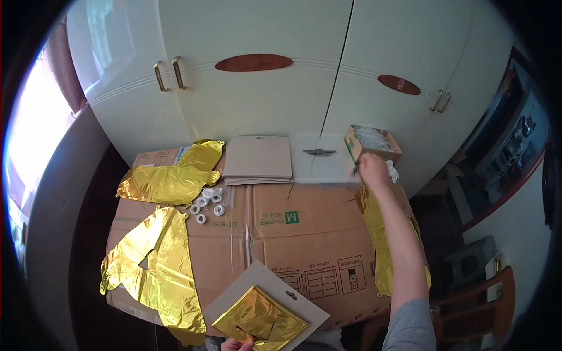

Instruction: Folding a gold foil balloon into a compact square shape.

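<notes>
At the lower edge my left hand (237, 345) has its fingertips on a folded gold foil balloon (263, 316), pinching it against a grey card (257, 274) with a hang hole. My right hand (373, 171) reaches far across to the back right, just in front of an open cardboard box (396, 151) of clear plastic packets. Its fingers are closed, and what they hold, if anything, is too small and dark to make out. Beneath my right forearm lies another gold foil balloon (381, 257), partly hidden.
Flattened cardboard (228, 245) covers the table. At the left lie a flat A-shaped gold foil balloon (167, 269) and a second gold balloon (170, 181). Several white rolls (218, 210) sit near a stack of grey cards (257, 158) and clear plastic sleeves (316, 167). Cabinets (257, 99) stand behind.
</notes>
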A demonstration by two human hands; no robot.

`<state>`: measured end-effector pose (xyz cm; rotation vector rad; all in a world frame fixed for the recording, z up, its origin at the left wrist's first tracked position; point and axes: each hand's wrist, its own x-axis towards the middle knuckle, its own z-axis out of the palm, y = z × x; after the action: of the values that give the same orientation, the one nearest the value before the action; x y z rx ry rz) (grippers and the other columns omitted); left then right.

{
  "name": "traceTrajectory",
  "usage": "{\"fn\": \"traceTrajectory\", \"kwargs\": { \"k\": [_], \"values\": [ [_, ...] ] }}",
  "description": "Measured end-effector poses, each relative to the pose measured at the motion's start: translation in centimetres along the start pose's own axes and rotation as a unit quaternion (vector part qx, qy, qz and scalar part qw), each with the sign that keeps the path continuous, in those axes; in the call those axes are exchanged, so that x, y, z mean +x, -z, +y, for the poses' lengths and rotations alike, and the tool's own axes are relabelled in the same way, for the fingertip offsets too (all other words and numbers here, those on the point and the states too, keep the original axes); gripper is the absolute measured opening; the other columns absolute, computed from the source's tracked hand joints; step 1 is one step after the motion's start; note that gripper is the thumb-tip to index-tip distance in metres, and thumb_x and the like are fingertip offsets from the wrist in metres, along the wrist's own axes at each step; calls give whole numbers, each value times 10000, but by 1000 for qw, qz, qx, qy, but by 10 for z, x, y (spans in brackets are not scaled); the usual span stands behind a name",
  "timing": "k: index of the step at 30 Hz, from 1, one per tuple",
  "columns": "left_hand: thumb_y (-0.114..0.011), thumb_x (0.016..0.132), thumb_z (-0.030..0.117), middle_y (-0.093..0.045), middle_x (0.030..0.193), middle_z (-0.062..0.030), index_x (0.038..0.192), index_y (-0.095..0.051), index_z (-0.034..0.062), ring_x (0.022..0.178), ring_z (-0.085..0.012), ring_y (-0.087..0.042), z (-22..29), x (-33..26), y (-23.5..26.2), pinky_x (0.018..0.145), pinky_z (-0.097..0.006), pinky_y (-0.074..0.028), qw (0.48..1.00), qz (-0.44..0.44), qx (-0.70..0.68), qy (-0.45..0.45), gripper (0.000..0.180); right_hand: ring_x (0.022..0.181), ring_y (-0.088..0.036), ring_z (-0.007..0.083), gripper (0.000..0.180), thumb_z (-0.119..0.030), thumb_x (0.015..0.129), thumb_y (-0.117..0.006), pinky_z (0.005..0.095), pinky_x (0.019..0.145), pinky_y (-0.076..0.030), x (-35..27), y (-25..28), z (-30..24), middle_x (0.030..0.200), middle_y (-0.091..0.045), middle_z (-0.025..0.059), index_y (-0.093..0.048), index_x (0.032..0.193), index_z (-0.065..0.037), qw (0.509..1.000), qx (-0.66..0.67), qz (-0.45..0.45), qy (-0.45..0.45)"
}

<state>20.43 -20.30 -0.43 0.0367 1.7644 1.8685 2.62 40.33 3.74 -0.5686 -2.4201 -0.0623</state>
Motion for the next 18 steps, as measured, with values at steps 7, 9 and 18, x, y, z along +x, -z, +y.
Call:
{"fn": "traceTrajectory", "kwargs": {
  "k": [7, 9, 18],
  "values": [
    [-678, 924, 89, -659, 762, -54, 885, -649, -24, 694, -121, -601, 10, 13, -7, 643, -304, -525, 997, 28, -39, 55, 123, 1107, -603, 299, 244, -221, 867, -624, 478, 944, -489, -19, -7, 119, 1118, -673, 117, -699, 1052, -81, 937, -198, -167, -235],
    [-681, 923, 93, -665, 771, -60, 894, -651, -27, 703, -130, -612, 4, 15, -5, 646, -308, -528, 998, 41, -32, 43, 128, 1134, -598, 276, 198, -198, 865, -620, 469, 946, -482, -21, -17, 127, 1087, -691, 106, -722, 992, -86, 930, -224, -185, -226],
    [-662, 934, 97, -669, 828, -72, 964, -643, -26, 729, -142, -624, 3, 16, -14, 649, -310, -529, 998, 42, -31, 46, 127, 987, -631, 293, 333, -378, 775, -754, 453, 862, -487, -14, 13, 109, 962, -697, 104, -712, 902, -72, 968, -214, -42, -128]
  ]
}}
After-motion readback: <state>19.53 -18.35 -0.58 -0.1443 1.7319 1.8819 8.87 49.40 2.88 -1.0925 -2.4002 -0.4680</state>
